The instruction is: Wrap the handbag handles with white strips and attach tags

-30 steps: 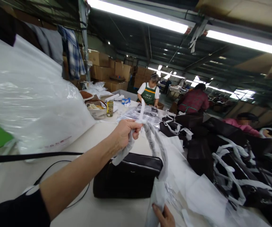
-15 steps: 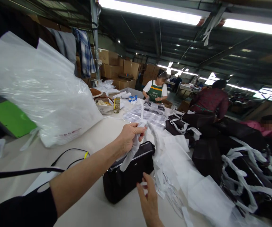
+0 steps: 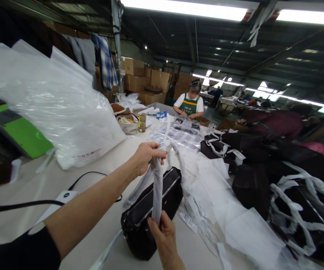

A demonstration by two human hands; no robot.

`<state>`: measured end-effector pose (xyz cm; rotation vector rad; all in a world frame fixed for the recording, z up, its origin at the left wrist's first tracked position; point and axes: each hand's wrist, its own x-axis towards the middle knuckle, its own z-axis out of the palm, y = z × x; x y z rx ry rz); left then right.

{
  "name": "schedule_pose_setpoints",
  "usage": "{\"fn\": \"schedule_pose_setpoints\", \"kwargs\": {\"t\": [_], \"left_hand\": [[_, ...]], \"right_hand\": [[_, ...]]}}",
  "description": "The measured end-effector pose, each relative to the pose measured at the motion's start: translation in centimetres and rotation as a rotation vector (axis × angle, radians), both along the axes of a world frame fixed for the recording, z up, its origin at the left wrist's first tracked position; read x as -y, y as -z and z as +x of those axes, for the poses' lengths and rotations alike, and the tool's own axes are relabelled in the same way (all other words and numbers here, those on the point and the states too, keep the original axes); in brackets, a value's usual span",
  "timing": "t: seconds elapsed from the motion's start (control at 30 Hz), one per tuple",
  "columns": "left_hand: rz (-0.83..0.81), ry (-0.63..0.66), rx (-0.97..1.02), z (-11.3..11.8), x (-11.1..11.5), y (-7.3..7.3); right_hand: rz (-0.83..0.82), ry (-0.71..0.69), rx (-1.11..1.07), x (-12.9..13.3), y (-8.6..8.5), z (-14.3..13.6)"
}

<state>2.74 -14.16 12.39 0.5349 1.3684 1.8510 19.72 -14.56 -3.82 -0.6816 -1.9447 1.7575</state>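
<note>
While the left hand (image 3: 145, 157) pinches the top of a white-wrapped strap (image 3: 158, 187), the right hand (image 3: 163, 234) closes around the same strap lower down, so the strap runs nearly straight up and down between them. Both hands are shut on it, fingers curled tight. The strap belongs to a dark handbag (image 3: 150, 213) that rests on a pale table (image 3: 94, 157), just below the hands. The bag's long axis runs from near-left to far-right, with its zipped top facing up and its far end pointing toward the middle of the table. A black cable (image 3: 86, 176) and a white tag lie beside it on the left. White tissue sheets (image 3: 243, 232) spread to the right of the bag, and beyond them sits a heap of dark bags (image 3: 291, 180) with white-wrapped straps. A large clear plastic bag (image 3: 46, 105) bulges at the left. Across the table a person in a green apron (image 3: 190, 105) works. Cardboard boxes (image 3: 139, 77) stack up behind, under long ceiling lights in a warehouse-like room.
</note>
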Motion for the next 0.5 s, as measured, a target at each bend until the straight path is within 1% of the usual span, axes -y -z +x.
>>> {"fn": "schedule_pose_setpoints", "kwargs": {"t": [0.03,0.1,0.17,0.23,0.3,0.33,0.4,0.43,0.5], "left_hand": [[-0.005,-0.013,0.014,-0.3,0.1,0.4],[0.002,-0.034,0.054,-0.4,0.3,0.9],[0.028,-0.042,0.103,-0.3,0.6,0.9],[0.061,-0.031,0.140,0.0,1.0,0.4],[0.093,-0.011,0.148,0.2,1.5,-0.5],[0.109,-0.003,0.145,0.3,1.6,-1.0],[0.144,0.015,0.122,0.7,1.9,-2.0],[0.158,0.030,0.100,1.0,2.0,-2.5],[0.164,0.067,0.031,1.6,2.1,-3.3]], "right_hand": [[-0.002,0.009,0.011,0.0,0.0,0.4],[0.053,0.005,0.005,0.2,0.2,1.0],[0.172,0.030,-0.014,0.7,1.4,1.7],[0.314,0.132,0.013,1.5,3.7,2.6],[0.425,0.237,0.106,2.5,6.7,3.3],[0.459,0.258,0.155,3.1,8.2,3.6],[0.490,0.244,0.219,4.0,10.5,3.8],[0.491,0.219,0.232,4.4,11.3,3.7],[0.472,0.157,0.239,4.9,12.2,3.3]]}}
